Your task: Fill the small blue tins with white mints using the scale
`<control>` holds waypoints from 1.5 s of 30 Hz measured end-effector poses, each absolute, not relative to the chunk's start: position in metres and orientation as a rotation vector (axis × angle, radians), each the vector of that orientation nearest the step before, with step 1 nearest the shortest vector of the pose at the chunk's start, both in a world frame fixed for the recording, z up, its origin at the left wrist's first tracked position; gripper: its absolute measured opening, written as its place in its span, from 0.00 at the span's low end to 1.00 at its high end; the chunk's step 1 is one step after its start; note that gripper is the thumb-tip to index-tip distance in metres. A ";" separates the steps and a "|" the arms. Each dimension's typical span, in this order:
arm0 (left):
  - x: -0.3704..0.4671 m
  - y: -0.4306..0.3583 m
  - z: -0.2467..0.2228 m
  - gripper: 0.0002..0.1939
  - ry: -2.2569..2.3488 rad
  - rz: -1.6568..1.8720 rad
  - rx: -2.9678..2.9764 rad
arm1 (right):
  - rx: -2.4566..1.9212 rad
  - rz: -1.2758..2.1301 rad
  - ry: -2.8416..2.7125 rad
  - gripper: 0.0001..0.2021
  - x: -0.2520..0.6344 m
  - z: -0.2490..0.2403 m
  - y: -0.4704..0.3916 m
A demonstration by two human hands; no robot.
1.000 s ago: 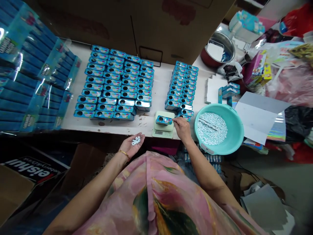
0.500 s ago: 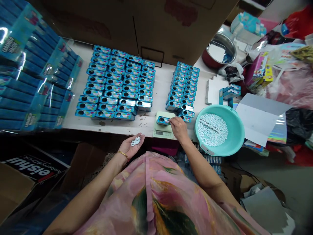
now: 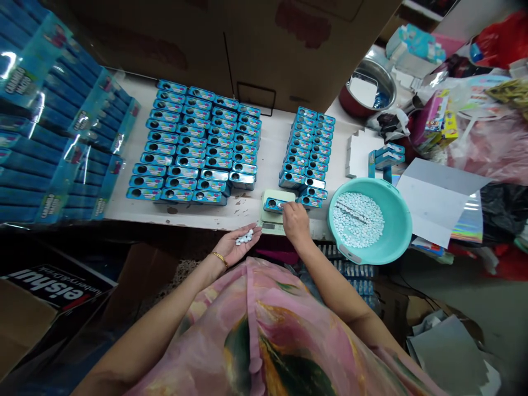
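My left hand (image 3: 238,245) lies palm up at the table's front edge, cupping several small white candies (image 3: 245,237). A blue tin (image 3: 272,204) with a round dark opening lies on a pale green kitchen scale (image 3: 267,227). My right hand (image 3: 296,223) is closed at the tin's right end, fingertips pinched against it; a white candy (image 3: 281,205) shows beside them. What the fingertips grip is hidden. To the right of that hand stands a turquoise basin (image 3: 398,220) holding many loose white candies and a long, narrow strip.
Rows of blue tins (image 3: 192,140) fill the table's left half; a narrower block of tins (image 3: 301,146) stands behind the scale. Wrapped display boxes (image 3: 51,206) are stacked far left. A cardboard box (image 3: 185,38) walls the back. White boxes (image 3: 358,151), papers (image 3: 437,192) and a pot (image 3: 357,104) crowd the right.
My left hand with the candies has moved right and slightly up, closer to the scale. My right hand has shifted slightly left and down, staying at the tin's right end.
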State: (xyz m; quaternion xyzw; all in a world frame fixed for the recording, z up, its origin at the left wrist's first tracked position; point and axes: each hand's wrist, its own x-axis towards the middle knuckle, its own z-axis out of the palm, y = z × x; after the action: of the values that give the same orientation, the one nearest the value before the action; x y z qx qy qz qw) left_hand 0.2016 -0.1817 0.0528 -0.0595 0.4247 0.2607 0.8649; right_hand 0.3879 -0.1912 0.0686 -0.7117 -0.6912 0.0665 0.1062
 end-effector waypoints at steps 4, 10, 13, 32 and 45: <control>0.199 -0.182 0.052 0.16 0.912 0.563 -0.126 | -1.997 0.318 -2.108 0.13 0.392 0.062 -0.177; 0.206 -0.182 0.052 0.14 0.844 0.567 -0.092 | -1.839 0.397 -2.211 0.13 0.362 0.084 -0.193; 0.205 -0.188 0.053 0.12 0.834 0.539 -0.062 | -1.709 0.540 -2.443 0.12 0.338 0.090 -0.214; 0.192 -0.201 0.058 0.21 0.815 0.418 0.032 | -1.488 0.759 -2.446 0.09 0.335 0.069 -0.229; 0.220 -0.159 0.063 0.20 0.837 0.599 0.031 | -1.852 0.548 -2.044 0.11 0.392 0.081 -0.162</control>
State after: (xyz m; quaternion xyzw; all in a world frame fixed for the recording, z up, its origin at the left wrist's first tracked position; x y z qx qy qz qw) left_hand 0.2201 -0.1586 0.0631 0.0150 0.4003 0.2866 0.8703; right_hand 0.3921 -0.1618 0.0809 -0.6498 -0.7169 0.1921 0.1640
